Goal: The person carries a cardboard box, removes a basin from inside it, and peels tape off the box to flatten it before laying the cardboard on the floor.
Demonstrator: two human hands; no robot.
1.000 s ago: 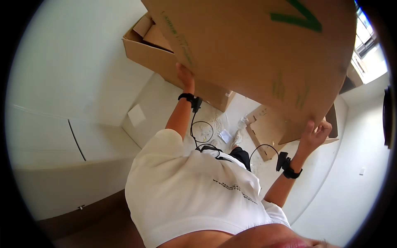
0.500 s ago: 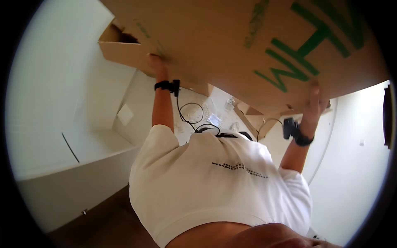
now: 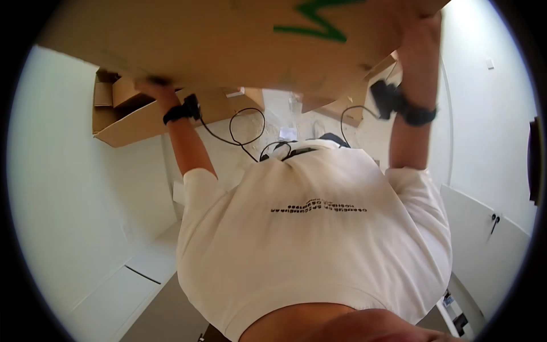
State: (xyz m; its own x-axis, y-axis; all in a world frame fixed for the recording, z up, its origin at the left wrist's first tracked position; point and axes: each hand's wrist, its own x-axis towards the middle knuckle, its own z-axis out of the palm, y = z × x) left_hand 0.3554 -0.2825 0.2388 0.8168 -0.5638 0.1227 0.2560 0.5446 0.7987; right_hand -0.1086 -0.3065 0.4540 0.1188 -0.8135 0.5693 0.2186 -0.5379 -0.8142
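Note:
A large cardboard box (image 3: 216, 51) with green hand-drawn lettering fills the top of the view, held up in front of me in both hands. My left hand (image 3: 155, 89) grips its near lower edge, beside a dark spot in the cardboard; the fingertips are hidden. My right hand (image 3: 420, 45) holds the box at its right end, with the fingers blurred against the cardboard. Each wrist wears a black strap with a small device, the left device (image 3: 192, 106) and the right device (image 3: 386, 99), both with cables.
An open cardboard box (image 3: 128, 128) stands below left, with more cardboard (image 3: 342, 108) past the held box. Clear plastic (image 3: 294, 108) and a white paper (image 3: 288, 134) lie on the floor by my feet. A white cabinet (image 3: 484, 228) with keys stands at the right, white walls on both sides.
The held box has shifted up and left in the view, taking most of its green lettering out of sight. My left hand is farther left, my right hand higher. More of the open box shows.

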